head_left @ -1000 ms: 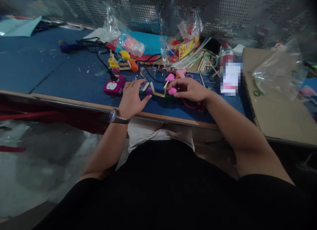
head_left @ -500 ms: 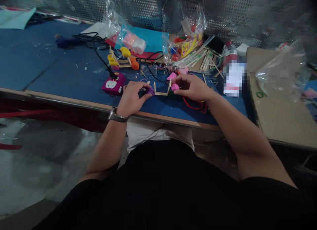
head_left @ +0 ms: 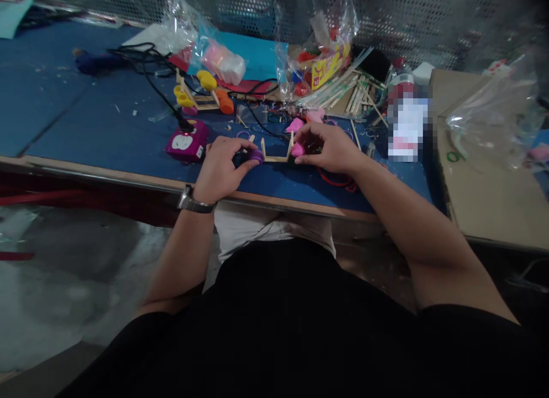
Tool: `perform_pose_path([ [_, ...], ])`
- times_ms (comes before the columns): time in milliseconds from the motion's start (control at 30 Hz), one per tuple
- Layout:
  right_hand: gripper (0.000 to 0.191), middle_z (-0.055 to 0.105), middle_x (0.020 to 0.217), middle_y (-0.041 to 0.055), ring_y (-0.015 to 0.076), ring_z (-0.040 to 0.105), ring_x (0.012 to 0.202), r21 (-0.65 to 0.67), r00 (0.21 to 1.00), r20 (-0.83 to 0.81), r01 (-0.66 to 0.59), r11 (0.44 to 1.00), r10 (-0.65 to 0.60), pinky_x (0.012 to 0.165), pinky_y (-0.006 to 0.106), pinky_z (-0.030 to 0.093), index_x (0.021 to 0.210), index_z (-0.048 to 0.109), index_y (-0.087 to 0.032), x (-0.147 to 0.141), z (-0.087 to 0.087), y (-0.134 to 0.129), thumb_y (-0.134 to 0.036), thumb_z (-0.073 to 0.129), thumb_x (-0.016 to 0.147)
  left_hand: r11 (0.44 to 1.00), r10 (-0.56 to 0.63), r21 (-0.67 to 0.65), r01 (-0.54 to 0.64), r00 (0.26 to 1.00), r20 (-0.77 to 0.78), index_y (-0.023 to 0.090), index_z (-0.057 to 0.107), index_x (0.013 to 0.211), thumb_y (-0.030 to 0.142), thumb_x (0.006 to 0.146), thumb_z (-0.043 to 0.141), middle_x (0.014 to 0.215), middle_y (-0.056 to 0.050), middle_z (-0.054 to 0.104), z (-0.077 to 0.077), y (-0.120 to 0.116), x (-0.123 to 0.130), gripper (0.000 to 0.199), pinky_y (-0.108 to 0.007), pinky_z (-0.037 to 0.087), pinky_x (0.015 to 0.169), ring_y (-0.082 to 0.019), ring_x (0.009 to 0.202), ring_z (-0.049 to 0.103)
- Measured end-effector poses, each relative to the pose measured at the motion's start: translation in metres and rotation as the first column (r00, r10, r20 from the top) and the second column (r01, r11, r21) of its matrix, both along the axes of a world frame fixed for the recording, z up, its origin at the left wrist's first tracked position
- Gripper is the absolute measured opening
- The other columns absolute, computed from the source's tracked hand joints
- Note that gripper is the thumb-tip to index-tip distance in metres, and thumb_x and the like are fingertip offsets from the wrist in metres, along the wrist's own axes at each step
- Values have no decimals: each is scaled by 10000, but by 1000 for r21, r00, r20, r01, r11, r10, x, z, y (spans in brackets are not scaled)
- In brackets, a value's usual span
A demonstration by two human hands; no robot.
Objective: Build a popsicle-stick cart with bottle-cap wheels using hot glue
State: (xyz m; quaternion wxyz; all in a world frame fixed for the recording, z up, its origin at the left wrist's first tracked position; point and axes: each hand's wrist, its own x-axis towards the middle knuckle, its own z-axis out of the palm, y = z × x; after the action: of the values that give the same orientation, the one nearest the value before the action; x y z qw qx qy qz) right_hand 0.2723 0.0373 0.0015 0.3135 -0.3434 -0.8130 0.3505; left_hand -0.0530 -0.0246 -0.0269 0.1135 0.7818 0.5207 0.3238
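On the blue tabletop near its front edge stands a small frame of pale wooden sticks with an upright at each side. My left hand pinches a round purple piece at the frame's left end. At the right end, my right hand holds a pink round piece between thumb and fingers. Whether these pieces are fixed to the frame I cannot tell. Another pink piece lies just behind. A second stick frame with yellow and orange round pieces stands further back, left.
A magenta power box with a black cable sits beside my left hand. Thin wooden sticks, clear plastic bags and a bottle crowd the back. Red cord lies under my right wrist. Cardboard covers the right side.
The view has shifted slightly, so the table's things appear a little further left and up. Both hands keep their grip on the purple and pink pieces.
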Motion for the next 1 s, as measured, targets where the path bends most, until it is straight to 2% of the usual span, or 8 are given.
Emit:
perform_pose_path([
  [167,537,799,1028,46,264,749,921,-44,1000,-24,9,999,-10,907,480,702,1050,710,-258,-3,1,-2,-532,1061,750,1000,-8,26,8,1000,-3,274,814,1299,368,1063,813,1333,-103,853,-1,0,-1,254,-609,533,1206,-379,1328,717],
  [400,506,788,995,32,241,731,890,-38,999,-17,38,999,-39,867,436,671,1029,722,-254,-5,1,-5,-525,1043,748,1000,-17,13,17,1000,6,256,816,1288,380,1060,794,1335,-108,856,0,0,0,260,-621,534,1197,-387,1308,722],
  [567,562,793,1013,46,264,746,925,-69,1000,-25,16,998,-17,890,475,687,1022,695,-257,-4,3,-5,-578,1053,733,1000,-12,10,12,1000,14,275,812,1281,365,1057,803,1335,-93,860,1,-1,1,241,-609,532,1208,-373,1313,728],
  [700,622,807,1075,59,299,775,995,-61,1000,-15,-4,998,3,921,504,708,1090,695,-274,0,9,-5,-581,1077,707,1000,-8,10,8,1000,10,283,812,1272,363,1056,804,1294,-91,870,1,-1,1,231,-596,553,1160,-360,1254,750],
  [900,587,839,1080,65,310,811,1016,-102,1000,1,-20,995,20,1006,540,724,1101,697,-277,3,9,-4,-594,1048,753,1000,-13,17,13,1000,0,289,803,1282,378,1062,793,1309,-95,868,1,-1,1,237,-581,566,1154,-361,1267,750],
  [1000,670,856,1118,67,310,834,1055,-123,999,-30,-32,992,29,1018,522,724,1246,706,-285,3,7,-3,-548,1059,740,1000,-10,17,10,1000,2,289,806,1278,377,1067,789,1322,-91,866,1,-1,1,230,-585,559,1167,-368,1281,747],
])
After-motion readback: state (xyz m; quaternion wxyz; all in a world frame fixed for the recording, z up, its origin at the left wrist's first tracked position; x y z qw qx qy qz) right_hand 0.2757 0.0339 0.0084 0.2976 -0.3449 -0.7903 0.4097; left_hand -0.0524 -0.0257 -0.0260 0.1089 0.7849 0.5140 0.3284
